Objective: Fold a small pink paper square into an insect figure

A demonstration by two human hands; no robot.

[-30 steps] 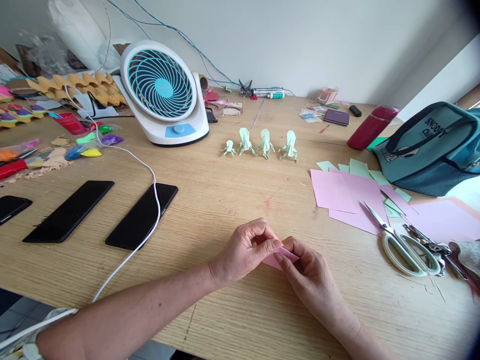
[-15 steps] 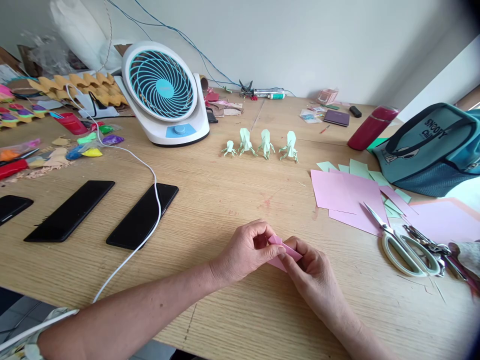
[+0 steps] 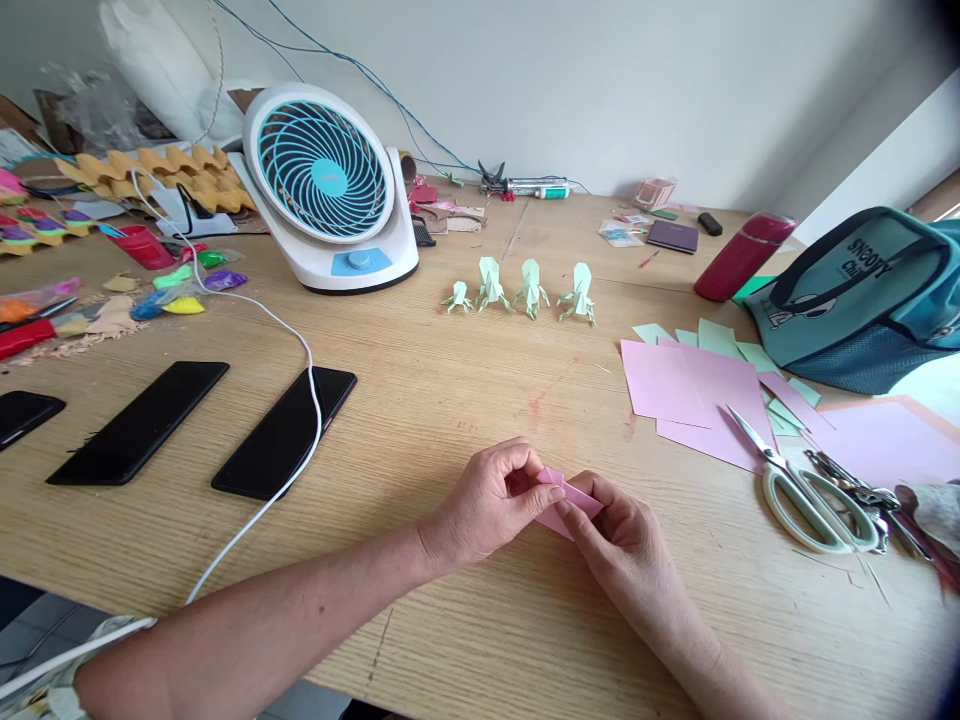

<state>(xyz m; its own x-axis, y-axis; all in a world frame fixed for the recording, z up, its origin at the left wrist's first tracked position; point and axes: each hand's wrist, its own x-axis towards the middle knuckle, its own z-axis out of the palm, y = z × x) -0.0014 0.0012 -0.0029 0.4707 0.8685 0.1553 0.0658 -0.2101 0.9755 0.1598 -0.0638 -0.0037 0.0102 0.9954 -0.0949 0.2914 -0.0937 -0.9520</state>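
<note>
I read a wooden table [image 3: 450,400] carrying a fan [image 3: 330,190], phones [image 3: 283,432], pink sheets [image 3: 690,390], scissors [image 3: 802,485], paper figures [image 3: 531,285] and folded pink paper [image 3: 570,497].

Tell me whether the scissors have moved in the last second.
No. The scissors lie where they did, blades across the same lower edge of the pink sheets.

A pale wooden table [image 3: 420,400] stands against a plain white wall [image 3: 637,80] in daylight
</note>
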